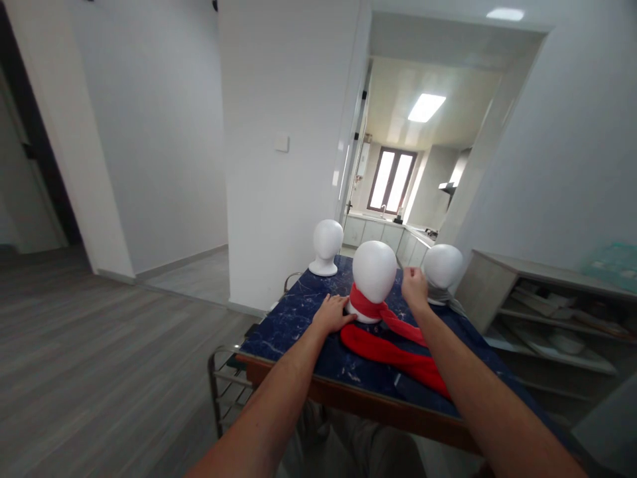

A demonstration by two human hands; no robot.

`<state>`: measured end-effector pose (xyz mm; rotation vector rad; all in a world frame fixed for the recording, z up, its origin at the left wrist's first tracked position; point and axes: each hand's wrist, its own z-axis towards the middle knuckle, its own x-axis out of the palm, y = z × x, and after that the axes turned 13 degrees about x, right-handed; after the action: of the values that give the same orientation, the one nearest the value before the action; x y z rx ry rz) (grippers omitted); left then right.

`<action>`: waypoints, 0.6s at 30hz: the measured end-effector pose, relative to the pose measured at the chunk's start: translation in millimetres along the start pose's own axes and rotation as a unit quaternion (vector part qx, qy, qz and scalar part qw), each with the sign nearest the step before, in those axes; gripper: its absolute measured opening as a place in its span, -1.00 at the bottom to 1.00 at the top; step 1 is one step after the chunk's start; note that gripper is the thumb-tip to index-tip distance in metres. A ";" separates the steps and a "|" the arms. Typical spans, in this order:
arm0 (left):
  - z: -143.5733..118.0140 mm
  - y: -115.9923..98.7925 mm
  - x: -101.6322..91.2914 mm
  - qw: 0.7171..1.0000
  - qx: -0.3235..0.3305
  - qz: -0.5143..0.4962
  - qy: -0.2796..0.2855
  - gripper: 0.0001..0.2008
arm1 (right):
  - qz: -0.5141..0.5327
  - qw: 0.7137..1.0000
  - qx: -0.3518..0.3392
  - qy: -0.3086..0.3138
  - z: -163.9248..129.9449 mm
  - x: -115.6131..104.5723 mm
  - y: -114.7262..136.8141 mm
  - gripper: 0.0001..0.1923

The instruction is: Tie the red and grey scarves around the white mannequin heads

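A white mannequin head (pixel 374 271) stands on the blue marbled table (pixel 293 326) in front of me. A red scarf (pixel 365 303) wraps round its neck, and one end trails right, passing behind my right forearm. My left hand (pixel 332 315) rests at the left side of the neck and base, fingers stretched and apart. On the other side, my right hand (pixel 415 285) is raised and closed beside the head; whatever is in its fingers is hidden. Nearer to me lies a brighter red length of cloth (pixel 383 352), partly covered by my right forearm.
A second white mannequin head (pixel 327 244) is bare at the back left. At the right, a third head (pixel 442 267) has a grey scarf (pixel 438 295) round its neck. A shelf unit (pixel 527 265) stands right of the table; a metal rack (pixel 223 382) is at the left.
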<state>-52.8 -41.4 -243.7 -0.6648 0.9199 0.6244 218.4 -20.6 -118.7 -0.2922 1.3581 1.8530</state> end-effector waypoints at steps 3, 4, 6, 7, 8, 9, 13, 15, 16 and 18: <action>1.4 1.2 3.4 1.000 -0.007 0.005 0.011 -0.20 | 0.002 0.996 0.063 0.063 -16.2 3.6 -41.0 -0.69; 1.9 1.3 3.8 1.000 -0.009 0.005 0.018 -0.18 | 0.008 0.994 0.065 0.093 -24.2 8.9 -49.3 -0.76; 2.7 1.4 3.7 0.999 -0.015 0.006 0.034 -0.15 | 0.028 0.987 0.057 0.144 -39.3 23.2 -57.6 -0.76; 3.0 1.3 3.1 0.999 -0.018 0.007 0.042 -0.15 | 0.039 0.985 0.052 0.160 -45.2 31.0 -58.5 -0.72; 3.3 1.1 2.3 0.998 -0.021 0.008 0.051 -0.16 | 0.049 0.983 0.050 0.167 -49.8 38.4 -58.1 -0.69; 3.4 0.9 1.4 0.998 -0.025 0.009 0.058 -0.16 | 0.056 0.983 0.051 0.167 -52.9 44.9 -57.0 -0.67; 3.6 0.0 -1.8 0.996 -0.040 0.007 0.075 -0.16 | 0.070 0.986 0.074 0.134 -56.5 57.2 -54.3 -0.73; 3.8 -0.2 -2.6 0.996 -0.046 0.008 0.076 -0.14 | 0.078 0.986 0.083 0.124 -57.1 55.4 -55.5 -0.81; 3.9 -0.2 -2.9 0.996 -0.047 0.009 0.077 -0.13 | 0.085 0.985 0.086 0.124 -57.6 53.2 -56.3 -0.84; 4.3 -0.4 -3.2 0.996 -0.049 0.009 0.079 -0.11 | 0.100 0.982 0.088 0.134 -59.6 47.1 -57.6 -0.87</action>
<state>-51.9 -39.2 -238.9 -0.8031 1.0475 0.6418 213.1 -45.4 -210.6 -0.3333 1.7802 1.8890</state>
